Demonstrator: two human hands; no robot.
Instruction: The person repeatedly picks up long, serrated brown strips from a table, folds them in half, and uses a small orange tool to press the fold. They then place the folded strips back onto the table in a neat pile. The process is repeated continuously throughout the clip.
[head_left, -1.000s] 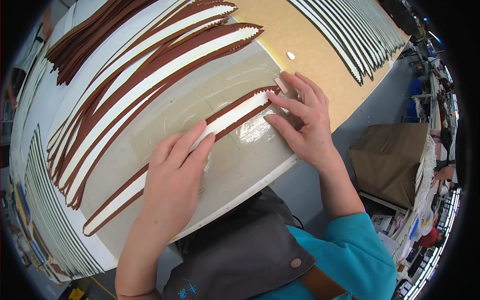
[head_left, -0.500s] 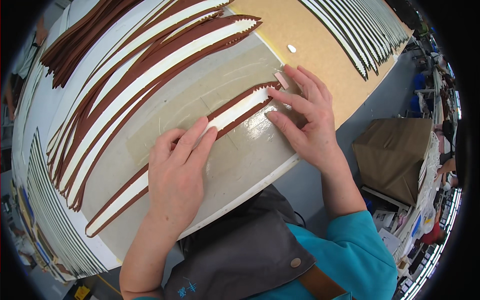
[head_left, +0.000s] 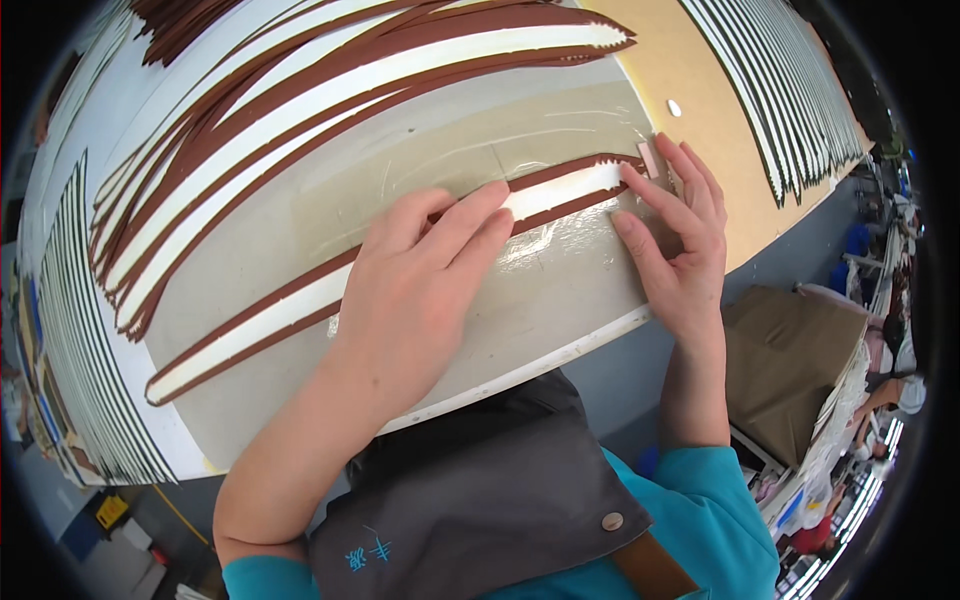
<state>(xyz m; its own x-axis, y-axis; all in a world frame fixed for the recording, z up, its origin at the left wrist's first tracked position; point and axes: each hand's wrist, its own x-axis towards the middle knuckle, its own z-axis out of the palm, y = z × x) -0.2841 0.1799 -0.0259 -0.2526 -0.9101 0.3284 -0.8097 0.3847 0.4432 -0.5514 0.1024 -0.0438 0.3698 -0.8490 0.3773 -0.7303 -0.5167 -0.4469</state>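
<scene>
A long brown strip with a white middle band point(head_left: 260, 320) lies across a pale glossy work surface point(head_left: 520, 130). My left hand point(head_left: 420, 280) rests flat on its middle, fingers together and stretched along it. My right hand point(head_left: 675, 240) presses with spread fingers on the strip's right end, where a small pinkish piece point(head_left: 650, 157) sits by the fingertips. Neither hand grips anything. A clear shiny film point(head_left: 545, 245) lies under the strip near the hands.
Several more brown-and-white strips point(head_left: 330, 90) lie fanned out further back. Stacks of dark-and-white striped strips lie at the left point(head_left: 80, 350) and at the far right point(head_left: 770, 90) on a tan board point(head_left: 700, 80). A brown paper bag point(head_left: 790, 360) stands below the table edge.
My left hand has slid to the right along the strip, closer to my right hand. My right hand stays at the strip's right end.
</scene>
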